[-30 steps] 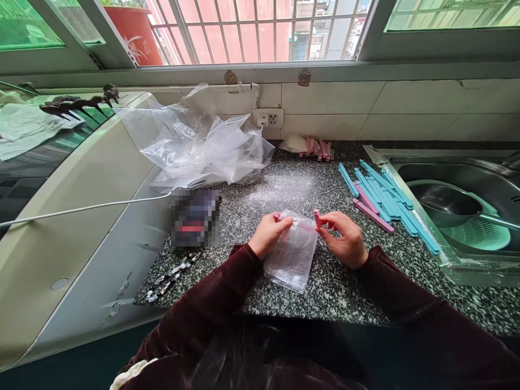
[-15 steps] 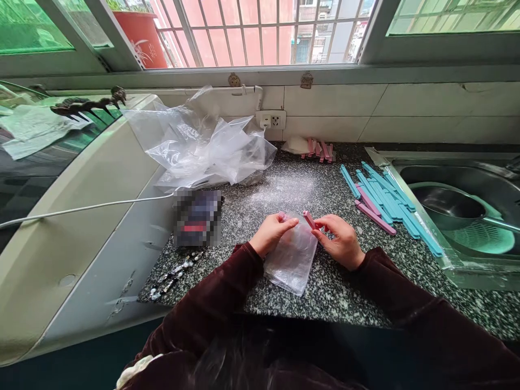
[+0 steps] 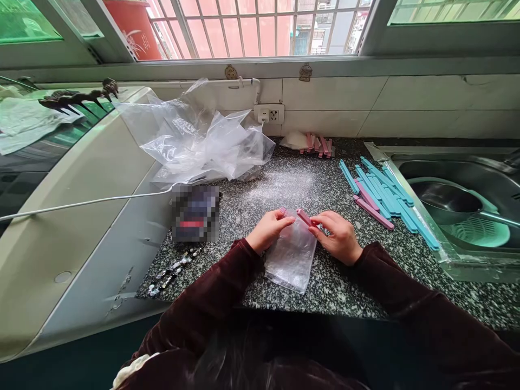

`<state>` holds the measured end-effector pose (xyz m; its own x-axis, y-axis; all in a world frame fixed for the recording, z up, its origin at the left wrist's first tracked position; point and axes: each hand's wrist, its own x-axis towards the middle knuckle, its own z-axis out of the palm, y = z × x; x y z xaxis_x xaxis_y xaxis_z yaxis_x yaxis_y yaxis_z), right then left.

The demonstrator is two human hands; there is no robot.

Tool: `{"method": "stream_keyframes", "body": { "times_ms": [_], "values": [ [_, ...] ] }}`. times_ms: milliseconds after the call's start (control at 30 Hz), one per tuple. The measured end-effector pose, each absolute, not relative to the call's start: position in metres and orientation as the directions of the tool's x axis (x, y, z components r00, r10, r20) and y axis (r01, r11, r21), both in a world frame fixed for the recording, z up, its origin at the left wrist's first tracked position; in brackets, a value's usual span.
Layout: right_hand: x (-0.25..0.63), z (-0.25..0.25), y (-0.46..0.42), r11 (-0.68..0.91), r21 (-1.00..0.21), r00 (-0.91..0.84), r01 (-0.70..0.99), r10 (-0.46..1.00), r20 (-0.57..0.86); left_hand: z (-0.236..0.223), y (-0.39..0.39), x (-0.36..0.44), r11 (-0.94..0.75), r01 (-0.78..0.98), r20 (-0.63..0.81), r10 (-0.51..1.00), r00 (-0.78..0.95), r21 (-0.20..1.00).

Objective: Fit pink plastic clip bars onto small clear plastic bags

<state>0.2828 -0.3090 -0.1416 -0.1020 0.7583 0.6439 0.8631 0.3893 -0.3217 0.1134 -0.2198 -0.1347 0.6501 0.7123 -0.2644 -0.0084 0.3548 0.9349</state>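
My left hand (image 3: 265, 232) is closed in a pinch on the upper left of a small clear plastic bag (image 3: 291, 266), which hangs or lies flat over the speckled counter. A bit of pink shows at those fingertips; I cannot make out what it is. Between the thumb and fingers of my right hand (image 3: 338, 237) is a short pink bag clip (image 3: 303, 217), tilted across the bag's top right. To the right lie several long blue clips (image 3: 385, 196) with two pink clips (image 3: 372, 212) among and beside them.
Crumpled clear plastic (image 3: 211, 143) fills the back left. A phone-like, blurred item (image 3: 195, 214) lies left of my hands, its bead strap (image 3: 173, 273) nearby. Short pink clips (image 3: 319, 145) sit by the wall. At right is a sink (image 3: 447, 162) with a pan (image 3: 447, 199).
My right hand has tipped the pink bag clip further left, toward my left hand, over the bag's top. My left hand keeps its pinch. The view has shifted slightly.
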Motion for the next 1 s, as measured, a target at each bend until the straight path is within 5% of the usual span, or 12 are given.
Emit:
{"method": "stream_keyframes", "body": {
  "times_ms": [633,1000],
  "values": [
    [0.2776,-0.1455,-0.3082,0.357,-0.245,-0.130,0.901,0.764,0.632,-0.1323,-0.2203,0.1131,0.149,0.120,-0.191,0.718,0.669,0.982],
    [0.2737,-0.1469,-0.3072,0.342,-0.172,-0.163,0.924,0.757,0.633,-0.1322,-0.2209,0.1120,-0.202,0.284,0.008,0.827,0.562,0.937]
  ]
}}
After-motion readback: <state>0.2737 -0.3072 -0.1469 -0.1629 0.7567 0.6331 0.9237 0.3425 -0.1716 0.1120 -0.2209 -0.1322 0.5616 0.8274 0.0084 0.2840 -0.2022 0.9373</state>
